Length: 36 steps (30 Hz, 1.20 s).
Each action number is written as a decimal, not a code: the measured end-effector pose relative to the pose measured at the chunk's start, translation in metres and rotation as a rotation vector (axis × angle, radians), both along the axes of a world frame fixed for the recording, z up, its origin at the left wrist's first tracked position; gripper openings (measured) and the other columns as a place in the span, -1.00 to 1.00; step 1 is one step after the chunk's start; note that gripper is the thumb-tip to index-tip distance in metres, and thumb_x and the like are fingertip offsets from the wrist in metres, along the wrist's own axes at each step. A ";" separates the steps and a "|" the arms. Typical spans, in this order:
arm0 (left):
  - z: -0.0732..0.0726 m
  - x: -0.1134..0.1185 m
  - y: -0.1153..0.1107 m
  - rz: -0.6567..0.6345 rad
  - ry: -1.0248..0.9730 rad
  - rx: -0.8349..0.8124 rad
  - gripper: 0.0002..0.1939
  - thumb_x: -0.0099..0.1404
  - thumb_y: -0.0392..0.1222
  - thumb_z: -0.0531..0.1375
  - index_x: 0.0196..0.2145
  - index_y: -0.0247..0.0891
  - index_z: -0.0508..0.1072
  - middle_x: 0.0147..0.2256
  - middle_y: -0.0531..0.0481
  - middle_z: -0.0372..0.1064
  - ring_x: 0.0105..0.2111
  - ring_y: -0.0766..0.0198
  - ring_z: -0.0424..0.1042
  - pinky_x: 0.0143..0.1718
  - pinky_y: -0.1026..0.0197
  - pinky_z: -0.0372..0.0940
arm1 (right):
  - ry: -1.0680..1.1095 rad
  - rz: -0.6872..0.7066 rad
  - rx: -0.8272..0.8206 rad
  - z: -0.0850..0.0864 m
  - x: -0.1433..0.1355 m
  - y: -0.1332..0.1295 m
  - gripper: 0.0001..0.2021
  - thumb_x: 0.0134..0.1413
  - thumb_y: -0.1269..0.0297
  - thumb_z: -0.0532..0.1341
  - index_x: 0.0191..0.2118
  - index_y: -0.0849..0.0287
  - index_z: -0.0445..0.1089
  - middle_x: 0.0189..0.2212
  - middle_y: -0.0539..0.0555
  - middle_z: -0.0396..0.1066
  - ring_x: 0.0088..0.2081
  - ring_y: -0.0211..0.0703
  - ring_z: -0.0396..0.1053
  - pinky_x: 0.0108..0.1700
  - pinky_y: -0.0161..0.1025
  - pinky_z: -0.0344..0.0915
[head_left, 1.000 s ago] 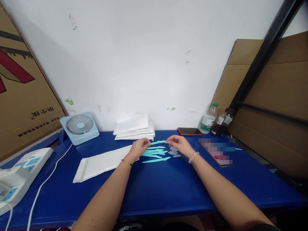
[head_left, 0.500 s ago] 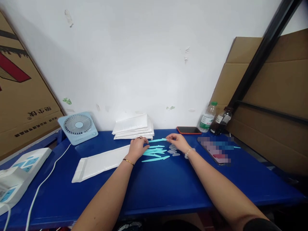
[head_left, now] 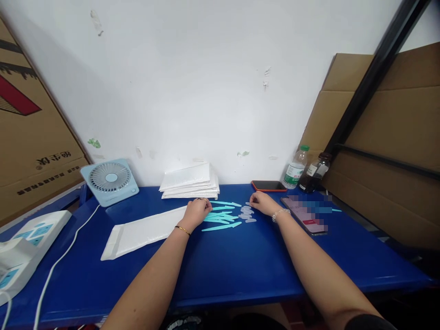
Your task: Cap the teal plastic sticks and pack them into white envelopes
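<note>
My left hand (head_left: 196, 214) pinches the handle end of a turquoise eyebrow razor (head_left: 225, 203), the farthest one of the group. Its head end points right, at or just above the table. Several more turquoise razors (head_left: 222, 217) lie in a loose row nearer to me, partly behind my left fingers. To their right is a small cluster of translucent blade caps (head_left: 246, 213). My right hand (head_left: 263, 203) is closed at the far end of that cluster, thumb and fingertips on a translucent cap (head_left: 248, 204).
Left of my hand lies a white padded envelope (head_left: 144, 231), with a stack of envelopes (head_left: 189, 181) by the wall. A blue fan (head_left: 110, 181) and power strip (head_left: 30, 247) stand left. Phones (head_left: 269, 185) and two bottles (head_left: 296, 169) are at the right on the blue table (head_left: 237, 270).
My right hand has left the razor's head end and moved right to the translucent caps. The razor's head end has dropped lower while my left hand keeps its handle.
</note>
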<state>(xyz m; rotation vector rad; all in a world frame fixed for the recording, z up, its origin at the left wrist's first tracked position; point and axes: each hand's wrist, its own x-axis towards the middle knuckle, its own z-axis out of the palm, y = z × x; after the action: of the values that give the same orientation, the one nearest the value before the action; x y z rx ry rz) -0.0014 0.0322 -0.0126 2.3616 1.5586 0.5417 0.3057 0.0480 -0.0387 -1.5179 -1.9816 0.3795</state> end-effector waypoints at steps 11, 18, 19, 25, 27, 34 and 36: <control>-0.005 0.001 0.003 -0.031 -0.245 -0.056 -0.84 0.22 -0.12 0.06 -0.37 -0.21 0.38 -0.43 0.05 0.39 -0.42 0.29 0.33 -0.38 0.29 0.15 | 0.736 0.118 -0.178 0.029 -0.035 -0.025 -0.76 -0.07 0.14 0.23 -0.29 0.13 0.26 -0.51 -0.08 0.27 -0.48 -0.27 0.32 -0.44 -0.32 0.20; -0.011 0.001 0.007 -0.063 -0.400 -0.149 -0.83 0.16 -0.11 0.08 -0.38 -0.25 0.37 -0.44 0.06 0.37 -0.46 0.33 0.28 -0.42 0.31 0.18 | 0.959 0.120 -0.187 0.031 -0.055 -0.032 -0.64 -0.10 0.08 0.29 -0.21 0.13 0.25 -0.35 0.06 0.46 -0.40 -0.21 0.42 -0.46 -0.34 0.19; -0.011 0.002 0.007 -0.067 -0.412 -0.156 -0.83 0.16 -0.12 0.07 -0.38 -0.25 0.37 -0.43 0.05 0.37 -0.46 0.33 0.29 -0.42 0.31 0.18 | 0.975 0.100 -0.172 0.031 -0.057 -0.033 -0.66 -0.10 0.06 0.29 -0.26 0.13 0.25 -0.33 0.09 0.47 -0.39 -0.20 0.42 -0.46 -0.35 0.19; -0.007 0.002 0.006 -0.061 -0.421 -0.169 -0.84 0.16 -0.14 0.07 -0.37 -0.25 0.38 -0.43 0.04 0.39 -0.45 0.33 0.30 -0.42 0.30 0.19 | 0.938 0.098 -0.125 0.030 -0.063 -0.035 -0.72 -0.05 0.05 0.26 -0.35 0.14 0.25 -0.27 0.10 0.52 -0.39 -0.22 0.43 -0.43 -0.34 0.17; -0.007 0.002 0.005 -0.063 -0.418 -0.163 -0.84 0.16 -0.14 0.07 -0.37 -0.26 0.38 -0.42 0.04 0.39 -0.43 0.33 0.31 -0.40 0.30 0.19 | 0.906 0.100 -0.115 0.030 -0.062 -0.035 -0.72 -0.04 0.05 0.26 -0.35 0.14 0.26 -0.27 0.10 0.52 -0.41 -0.23 0.43 -0.44 -0.34 0.17; -0.004 0.002 0.004 -0.082 -0.444 -0.162 -0.85 0.16 -0.14 0.08 -0.39 -0.26 0.37 -0.43 0.04 0.38 -0.42 0.32 0.33 -0.38 0.30 0.20 | 0.931 0.032 -0.065 0.027 -0.057 -0.030 -0.66 -0.08 -0.02 0.29 -0.39 0.18 0.32 -0.49 0.09 0.50 -0.49 -0.21 0.41 -0.43 -0.29 0.23; -0.005 0.002 0.004 -0.089 -0.457 -0.164 -0.85 0.16 -0.14 0.08 -0.40 -0.26 0.37 -0.43 0.04 0.38 -0.41 0.32 0.33 -0.38 0.30 0.21 | 0.947 0.012 -0.067 0.025 -0.058 -0.030 -0.64 -0.10 -0.06 0.29 -0.45 0.19 0.33 -0.55 0.09 0.48 -0.55 -0.22 0.39 -0.46 -0.28 0.24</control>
<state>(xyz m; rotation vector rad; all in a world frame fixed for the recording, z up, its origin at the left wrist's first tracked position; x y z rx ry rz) 0.0002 0.0367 -0.0175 1.9934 1.2340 0.8282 0.2478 0.0180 -0.0135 -1.0460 -1.2225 0.9638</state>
